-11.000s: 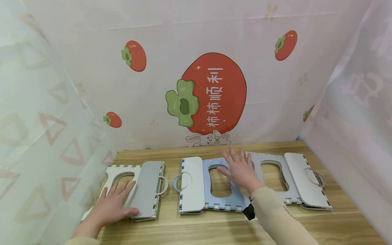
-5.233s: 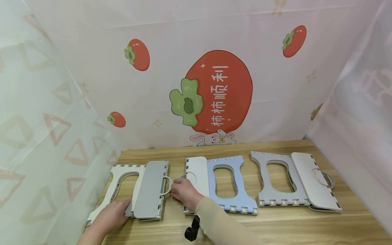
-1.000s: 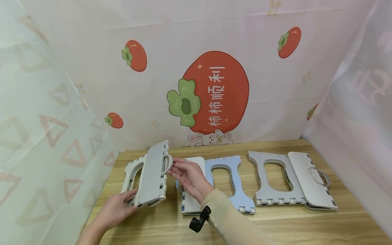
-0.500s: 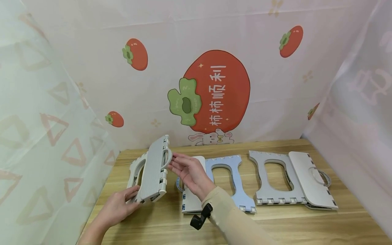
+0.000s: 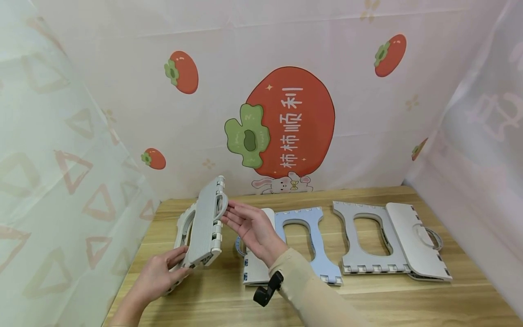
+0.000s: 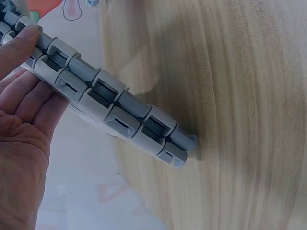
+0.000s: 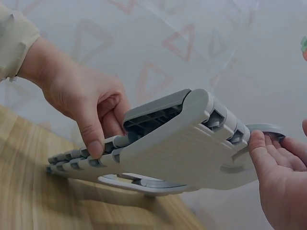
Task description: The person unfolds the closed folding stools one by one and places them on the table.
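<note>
A folded grey-and-white step stool (image 5: 203, 223) is tilted up off the table at the left, its handle side raised. My left hand (image 5: 158, 274) grips its near hinged edge; in the left wrist view, the thumb lies on the hinge row (image 6: 103, 88) and the fingers sit beneath. My right hand (image 5: 255, 229) holds the raised side at the round handle (image 5: 221, 207). In the right wrist view, fingertips (image 7: 259, 141) touch the handle and panel edge, partly hidden behind them. The stool's far lower end (image 7: 55, 165) is close to the tabletop.
A blue-and-white folded stool (image 5: 323, 265) lies flat beneath and beside my right forearm. Farther right lies another grey-and-white folded stool (image 5: 373, 238). Printed cloth (image 5: 196, 113) encloses the wooden table (image 5: 229, 304) at the back and both sides.
Since several seconds ago the left stool has gone from lying flat to tilted up on its handle side. In the last second its tilt has steepened slightly, both hands staying on it.
</note>
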A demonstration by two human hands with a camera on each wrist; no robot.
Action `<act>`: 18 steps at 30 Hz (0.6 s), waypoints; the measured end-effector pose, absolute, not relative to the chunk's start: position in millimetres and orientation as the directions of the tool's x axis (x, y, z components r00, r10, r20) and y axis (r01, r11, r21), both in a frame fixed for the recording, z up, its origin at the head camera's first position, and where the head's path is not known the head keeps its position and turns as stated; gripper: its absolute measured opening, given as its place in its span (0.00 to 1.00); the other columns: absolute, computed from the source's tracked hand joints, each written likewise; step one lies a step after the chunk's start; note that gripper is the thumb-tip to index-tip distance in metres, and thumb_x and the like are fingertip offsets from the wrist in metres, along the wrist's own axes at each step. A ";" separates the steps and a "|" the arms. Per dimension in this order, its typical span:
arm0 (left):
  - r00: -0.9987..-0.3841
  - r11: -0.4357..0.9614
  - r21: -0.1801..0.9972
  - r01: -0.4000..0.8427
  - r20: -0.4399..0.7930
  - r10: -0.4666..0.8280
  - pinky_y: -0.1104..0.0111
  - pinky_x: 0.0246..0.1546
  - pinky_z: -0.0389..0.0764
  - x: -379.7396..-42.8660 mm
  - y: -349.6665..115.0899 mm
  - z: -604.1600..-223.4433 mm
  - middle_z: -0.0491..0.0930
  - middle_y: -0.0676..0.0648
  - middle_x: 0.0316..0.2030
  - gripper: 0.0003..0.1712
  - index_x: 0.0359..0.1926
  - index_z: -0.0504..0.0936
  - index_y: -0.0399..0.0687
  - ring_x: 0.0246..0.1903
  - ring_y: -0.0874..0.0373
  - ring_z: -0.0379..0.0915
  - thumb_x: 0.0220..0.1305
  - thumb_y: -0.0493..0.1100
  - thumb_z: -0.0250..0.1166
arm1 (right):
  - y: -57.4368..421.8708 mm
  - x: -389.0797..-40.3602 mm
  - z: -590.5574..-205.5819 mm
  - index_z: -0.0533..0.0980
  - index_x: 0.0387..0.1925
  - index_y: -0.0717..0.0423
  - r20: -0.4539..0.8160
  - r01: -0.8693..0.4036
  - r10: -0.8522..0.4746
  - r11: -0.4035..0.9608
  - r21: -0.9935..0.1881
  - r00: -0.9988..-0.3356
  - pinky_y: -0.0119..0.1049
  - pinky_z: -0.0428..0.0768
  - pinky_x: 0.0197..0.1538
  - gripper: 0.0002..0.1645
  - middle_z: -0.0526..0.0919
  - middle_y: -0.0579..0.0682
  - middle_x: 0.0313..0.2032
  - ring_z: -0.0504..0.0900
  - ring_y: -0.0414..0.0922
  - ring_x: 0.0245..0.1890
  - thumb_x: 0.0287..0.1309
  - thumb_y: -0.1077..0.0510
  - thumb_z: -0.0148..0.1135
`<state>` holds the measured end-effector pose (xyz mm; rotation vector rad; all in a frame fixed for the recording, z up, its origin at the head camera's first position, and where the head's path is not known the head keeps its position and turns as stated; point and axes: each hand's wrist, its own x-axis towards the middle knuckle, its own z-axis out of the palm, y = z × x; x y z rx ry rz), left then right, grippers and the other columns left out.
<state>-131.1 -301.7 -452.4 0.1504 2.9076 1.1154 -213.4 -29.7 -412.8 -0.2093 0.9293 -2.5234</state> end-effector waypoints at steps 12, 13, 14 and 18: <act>-0.997 0.728 0.682 0.071 0.040 0.060 0.81 0.48 0.77 -129.6 -296.4 -453.7 0.86 0.42 0.53 0.40 0.67 0.77 0.37 0.56 0.47 0.81 0.57 0.50 0.78 | -31.7 -213.5 -410.0 0.69 0.69 0.69 0.056 0.307 -0.456 -0.679 -0.667 -0.888 0.40 0.78 0.65 0.27 0.69 0.67 0.70 0.67 0.59 0.72 0.74 0.62 0.54; -0.998 0.720 0.691 0.064 0.036 0.054 0.80 0.49 0.77 -129.9 -295.9 -453.8 0.86 0.42 0.53 0.40 0.67 0.77 0.37 0.57 0.47 0.80 0.58 0.50 0.78 | -32.0 -213.6 -409.6 0.69 0.69 0.69 0.063 0.305 -0.459 -0.680 -0.667 -0.886 0.41 0.78 0.65 0.27 0.69 0.66 0.70 0.67 0.59 0.72 0.74 0.62 0.54; -0.998 0.715 0.697 0.059 0.031 0.052 0.80 0.49 0.77 -129.9 -295.5 -453.8 0.85 0.41 0.53 0.40 0.67 0.77 0.36 0.57 0.47 0.80 0.58 0.50 0.78 | -32.2 -213.5 -409.0 0.68 0.70 0.69 0.072 0.300 -0.461 -0.680 -0.670 -0.885 0.41 0.77 0.66 0.27 0.69 0.66 0.70 0.67 0.59 0.72 0.74 0.62 0.54; -0.999 0.708 0.705 0.050 0.036 0.035 0.81 0.48 0.76 -130.1 -293.7 -454.1 0.85 0.42 0.53 0.40 0.66 0.77 0.37 0.56 0.49 0.79 0.57 0.50 0.78 | -32.5 -212.8 -406.6 0.67 0.71 0.70 0.097 0.284 -0.465 -0.679 -0.677 -0.880 0.42 0.76 0.67 0.28 0.69 0.66 0.71 0.69 0.57 0.72 0.74 0.63 0.54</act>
